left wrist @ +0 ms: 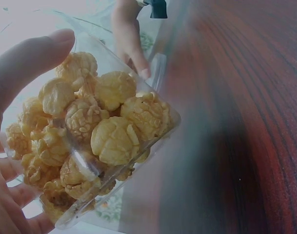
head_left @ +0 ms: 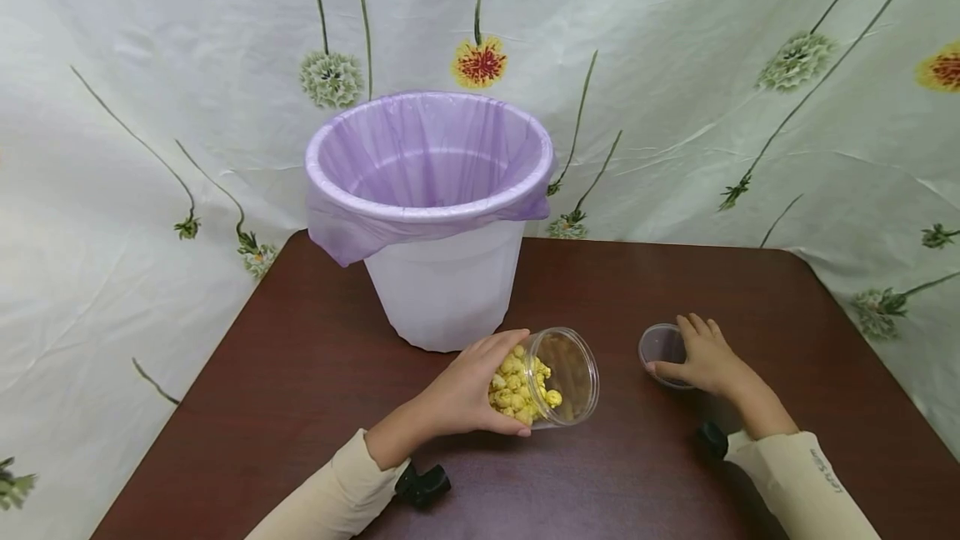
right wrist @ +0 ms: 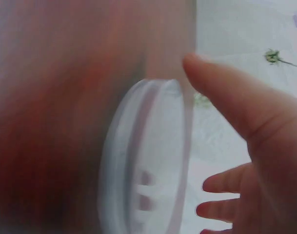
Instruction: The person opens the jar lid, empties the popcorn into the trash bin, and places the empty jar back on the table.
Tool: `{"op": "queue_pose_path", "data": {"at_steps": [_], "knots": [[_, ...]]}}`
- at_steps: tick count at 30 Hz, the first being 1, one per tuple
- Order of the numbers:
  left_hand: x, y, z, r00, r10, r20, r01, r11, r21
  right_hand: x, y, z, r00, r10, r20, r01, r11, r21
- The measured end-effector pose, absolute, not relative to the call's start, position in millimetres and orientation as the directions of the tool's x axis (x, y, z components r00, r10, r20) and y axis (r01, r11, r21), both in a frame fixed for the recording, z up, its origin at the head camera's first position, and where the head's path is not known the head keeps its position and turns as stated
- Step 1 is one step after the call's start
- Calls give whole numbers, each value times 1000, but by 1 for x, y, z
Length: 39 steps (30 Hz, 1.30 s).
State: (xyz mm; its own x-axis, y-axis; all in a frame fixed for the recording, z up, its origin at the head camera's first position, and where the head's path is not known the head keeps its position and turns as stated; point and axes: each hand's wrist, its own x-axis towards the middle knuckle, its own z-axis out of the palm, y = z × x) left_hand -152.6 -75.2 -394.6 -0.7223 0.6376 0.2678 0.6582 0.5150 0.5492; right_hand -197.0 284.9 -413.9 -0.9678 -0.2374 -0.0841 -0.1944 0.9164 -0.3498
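Observation:
My left hand (head_left: 468,386) grips a clear plastic jar (head_left: 573,386) tipped on its side, its uncapped mouth facing right. Yellow popcorn balls (head_left: 513,386) fill the jar's lower part, and a few sit near the mouth. In the left wrist view the thumb lies along one side of the jar, with fingers curled round the other. Over on the right, a clear round lid (head_left: 660,348) lies on the table. My right hand (head_left: 705,361) is spread above its right edge. From the right wrist, the thumb and fingers (right wrist: 224,183) show a gap to the lid (right wrist: 119,161).
A white bin (head_left: 446,290) with a purple bag (head_left: 427,165) over its rim stands at the back left of the dark brown table (head_left: 600,482). Behind the table hangs a white cloth (head_left: 675,65) printed with flowers. Dark straps sit at both cuffs.

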Motion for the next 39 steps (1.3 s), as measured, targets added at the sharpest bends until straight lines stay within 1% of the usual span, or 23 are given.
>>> {"op": "queue_pose_path", "data": {"at_steps": [3,7,13,22,27,31,35,39], "knots": [[-152,-75,-394,-726,631,273,654,511,557,-204,281,-402,-963,-266,-49,-229,897,-379],[-153,-73,-394,-723,631,282,659,506,556,-216,270,-380,-959,-283,-27,-240,857,-456],[-153,-71,-395,-715,635,292,666,492,560,-232,245,-346,-966,-254,55,-244,813,-529],[-153,-70,-394,-711,638,297,673,493,552,-251,206,-298,-953,-258,158,-293,654,-697],[-154,-68,-393,-709,637,301,675,492,550,-259,185,-274,-944,-255,209,-322,582,-747],[-154,-68,-392,-710,641,290,672,495,550,-267,170,-255,-929,-280,241,-359,531,-768],[-154,-68,-392,-703,648,292,680,493,543,-278,154,-235,-918,-319,235,-369,473,-800],[-154,-68,-393,-696,652,301,688,484,541,-289,142,-218,-922,-354,155,-314,455,-833]]}}
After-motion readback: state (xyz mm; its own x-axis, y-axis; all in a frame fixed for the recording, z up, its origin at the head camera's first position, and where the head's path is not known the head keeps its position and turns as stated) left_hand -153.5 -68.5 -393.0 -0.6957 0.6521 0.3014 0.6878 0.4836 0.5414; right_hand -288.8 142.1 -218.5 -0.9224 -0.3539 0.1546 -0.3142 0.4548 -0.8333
